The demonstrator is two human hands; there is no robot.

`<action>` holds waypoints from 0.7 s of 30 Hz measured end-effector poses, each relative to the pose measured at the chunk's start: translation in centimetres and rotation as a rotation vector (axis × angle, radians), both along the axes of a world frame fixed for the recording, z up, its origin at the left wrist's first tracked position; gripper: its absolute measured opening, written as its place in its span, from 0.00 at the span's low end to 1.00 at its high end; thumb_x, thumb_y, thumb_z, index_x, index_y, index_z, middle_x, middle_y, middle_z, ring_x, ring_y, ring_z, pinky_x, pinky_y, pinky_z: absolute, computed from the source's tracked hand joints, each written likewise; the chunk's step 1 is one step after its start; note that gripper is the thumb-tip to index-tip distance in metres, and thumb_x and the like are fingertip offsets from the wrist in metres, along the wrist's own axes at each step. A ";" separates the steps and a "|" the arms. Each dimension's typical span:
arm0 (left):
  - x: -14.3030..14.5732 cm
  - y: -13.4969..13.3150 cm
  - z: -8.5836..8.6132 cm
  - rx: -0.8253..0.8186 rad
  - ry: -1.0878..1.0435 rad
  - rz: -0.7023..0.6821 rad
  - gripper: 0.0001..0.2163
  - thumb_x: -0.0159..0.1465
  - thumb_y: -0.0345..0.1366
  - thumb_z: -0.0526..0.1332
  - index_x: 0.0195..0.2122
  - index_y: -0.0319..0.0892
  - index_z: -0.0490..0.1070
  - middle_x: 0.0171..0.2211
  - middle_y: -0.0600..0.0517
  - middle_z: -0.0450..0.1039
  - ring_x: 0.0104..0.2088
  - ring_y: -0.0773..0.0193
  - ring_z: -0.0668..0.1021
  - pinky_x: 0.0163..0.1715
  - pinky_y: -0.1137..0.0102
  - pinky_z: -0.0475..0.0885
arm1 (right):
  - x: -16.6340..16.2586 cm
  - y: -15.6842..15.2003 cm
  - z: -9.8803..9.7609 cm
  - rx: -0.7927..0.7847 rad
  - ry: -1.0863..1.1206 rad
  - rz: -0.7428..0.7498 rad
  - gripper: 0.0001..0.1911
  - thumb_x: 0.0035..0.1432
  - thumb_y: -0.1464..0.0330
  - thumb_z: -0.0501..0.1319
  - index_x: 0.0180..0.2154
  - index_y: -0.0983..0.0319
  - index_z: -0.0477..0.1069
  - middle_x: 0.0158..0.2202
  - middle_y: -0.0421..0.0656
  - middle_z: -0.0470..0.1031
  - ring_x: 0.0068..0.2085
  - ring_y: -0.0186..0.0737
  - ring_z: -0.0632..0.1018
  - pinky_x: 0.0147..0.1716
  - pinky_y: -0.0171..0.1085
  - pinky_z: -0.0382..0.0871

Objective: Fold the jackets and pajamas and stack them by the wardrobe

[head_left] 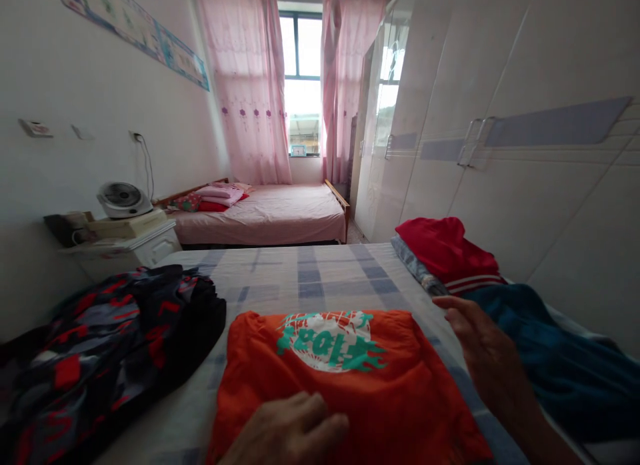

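An orange garment, apparently a shirt, lies folded on the bed in front of me, with a white and green print facing up. My left hand is over its near part, fingers curled in against the cloth; the fingertips are hidden. Just off the garment's right side is my right hand, its fingers stretched out and nothing in it. Near those fingers lie a folded red garment with white stripes, a grey-blue garment under it, and a dark teal garment.
A black, grey and red patterned garment is heaped at the left on the checked bedsheet. Beyond are a nightstand with a fan, and a second bed. White wardrobes line the right side.
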State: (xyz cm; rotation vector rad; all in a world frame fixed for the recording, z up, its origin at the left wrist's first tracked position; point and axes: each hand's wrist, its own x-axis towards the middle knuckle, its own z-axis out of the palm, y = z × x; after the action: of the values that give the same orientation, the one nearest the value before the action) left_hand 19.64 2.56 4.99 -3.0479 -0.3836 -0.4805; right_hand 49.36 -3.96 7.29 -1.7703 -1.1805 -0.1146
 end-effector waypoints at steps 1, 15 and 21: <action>-0.1 0.6 0.9 0.008 -0.039 0.063 0.12 0.62 0.36 0.56 0.48 0.47 0.67 0.37 0.49 0.76 0.34 0.61 0.78 0.29 0.72 0.73 | -1.4 -0.1 0.5 0.003 -0.046 0.047 0.18 0.60 0.57 0.48 0.44 0.57 0.70 0.44 0.44 0.75 0.45 0.45 0.75 0.42 0.42 0.70; -1.2 7.9 -5.6 -0.047 -0.031 0.690 0.29 0.65 0.51 0.47 0.61 0.37 0.58 0.61 0.40 0.57 0.62 0.52 0.59 0.60 0.54 0.53 | -7.0 6.1 -6.3 -0.602 -0.373 0.471 0.34 0.61 0.51 0.47 0.63 0.61 0.51 0.65 0.47 0.50 0.65 0.45 0.51 0.62 0.48 0.43; -4.8 10.7 -6.1 -0.155 -0.006 1.029 0.32 0.63 0.53 0.47 0.57 0.30 0.62 0.59 0.34 0.60 0.60 0.46 0.62 0.56 0.50 0.56 | -3.4 5.8 -7.8 -0.625 -0.369 0.262 0.37 0.61 0.50 0.43 0.61 0.69 0.55 0.64 0.53 0.54 0.64 0.46 0.55 0.61 0.47 0.46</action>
State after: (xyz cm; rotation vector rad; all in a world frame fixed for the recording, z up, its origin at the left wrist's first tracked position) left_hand 14.86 13.25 -1.10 -2.4569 -1.8663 -0.3723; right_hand 46.00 1.87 -0.55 -2.1621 -1.8525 0.1012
